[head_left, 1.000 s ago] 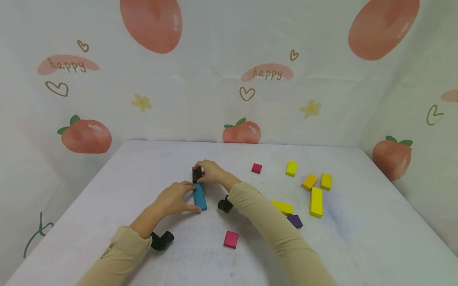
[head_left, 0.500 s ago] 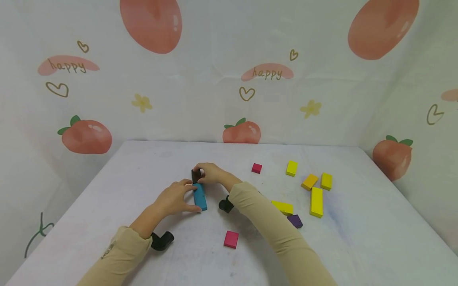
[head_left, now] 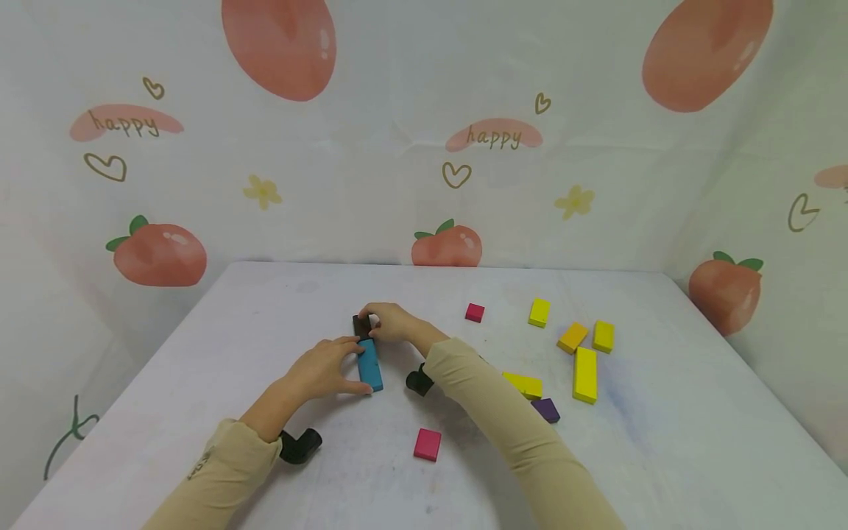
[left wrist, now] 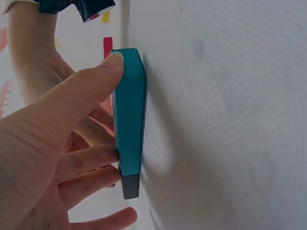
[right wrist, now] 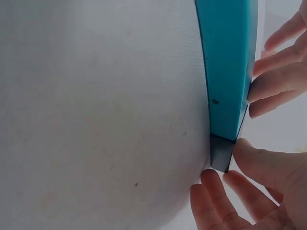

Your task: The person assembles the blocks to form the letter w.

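My left hand (head_left: 324, 369) grips a long blue block (head_left: 370, 366) that lies on the table, thumb at its near end and fingertips along its far part. At the far end of the blue block is a small black block (head_left: 361, 326), end to end with it. My right hand (head_left: 392, 324) pinches the black block between thumb and fingers. In the left wrist view, the thumb presses the top corner of the blue block (left wrist: 129, 115), with the black block (left wrist: 130, 187) in line below it. The right wrist view shows the thumb and fingertips around the black block (right wrist: 221, 152).
To the right lie several yellow blocks (head_left: 586, 375), an orange block (head_left: 573, 338) and a purple block (head_left: 546, 410). One red block (head_left: 475, 313) is farther back; a pinkish-red block (head_left: 428, 444) lies near the front. Black wrist cameras (head_left: 301, 446) sit below both wrists.
My right hand has shifted the black block slightly left and toward me, against the end of the blue block. My left hand and the blue block have stayed in place.
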`<state>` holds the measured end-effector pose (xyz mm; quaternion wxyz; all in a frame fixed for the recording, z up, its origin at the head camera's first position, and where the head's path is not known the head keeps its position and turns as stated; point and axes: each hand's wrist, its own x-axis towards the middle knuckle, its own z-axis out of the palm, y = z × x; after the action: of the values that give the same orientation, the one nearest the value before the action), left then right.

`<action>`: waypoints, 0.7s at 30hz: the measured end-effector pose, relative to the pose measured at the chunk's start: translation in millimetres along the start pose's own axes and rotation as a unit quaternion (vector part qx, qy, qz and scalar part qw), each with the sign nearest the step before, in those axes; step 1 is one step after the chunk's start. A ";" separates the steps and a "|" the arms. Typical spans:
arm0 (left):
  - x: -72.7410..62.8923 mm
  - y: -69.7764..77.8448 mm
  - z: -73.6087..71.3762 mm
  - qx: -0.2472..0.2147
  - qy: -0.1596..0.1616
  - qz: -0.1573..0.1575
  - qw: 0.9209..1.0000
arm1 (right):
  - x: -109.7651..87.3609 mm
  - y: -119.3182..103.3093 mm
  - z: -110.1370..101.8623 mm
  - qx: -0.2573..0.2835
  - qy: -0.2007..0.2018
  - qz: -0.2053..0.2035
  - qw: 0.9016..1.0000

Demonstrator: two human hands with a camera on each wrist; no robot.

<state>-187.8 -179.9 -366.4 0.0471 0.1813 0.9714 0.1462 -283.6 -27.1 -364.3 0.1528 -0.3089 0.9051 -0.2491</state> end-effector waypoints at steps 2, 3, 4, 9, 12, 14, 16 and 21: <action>0.2 -0.1 0.0 0.000 -0.001 0.001 1.000 | 0.0 -0.7 0.2 0.002 -0.001 0.002 1.000; 0.3 -0.3 0.0 0.000 -0.001 0.001 1.000 | 0.0 -1.1 0.2 0.003 -0.001 0.003 1.000; 0.4 -0.4 0.0 0.000 -0.001 0.001 1.000 | -0.1 -1.6 0.3 0.002 -0.001 0.003 1.000; 0.4 -1.2 0.1 -0.003 0.001 0.002 1.000 | -0.4 -3.2 0.7 -0.003 0.001 0.004 1.000; 0.1 -1.4 0.2 -0.004 0.003 0.003 1.000 | -0.3 -3.8 1.0 -0.005 0.000 0.005 1.000; 0.1 -1.8 0.2 -0.004 0.003 0.004 1.000 | -0.3 -4.1 1.1 -0.009 0.000 0.004 1.000; 0.2 -2.0 0.1 -0.005 0.002 0.007 1.000 | -0.8 -4.3 0.9 -0.010 -0.001 0.004 1.000; 1.1 -1.5 -0.5 -0.014 -0.002 0.012 1.000 | -5.7 -4.1 -1.4 0.000 0.004 -0.006 1.000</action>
<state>-189.5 -180.9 -366.4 0.0498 0.1928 0.9669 0.1596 -277.9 -25.8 -360.2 0.1479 -0.3133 0.9038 -0.2514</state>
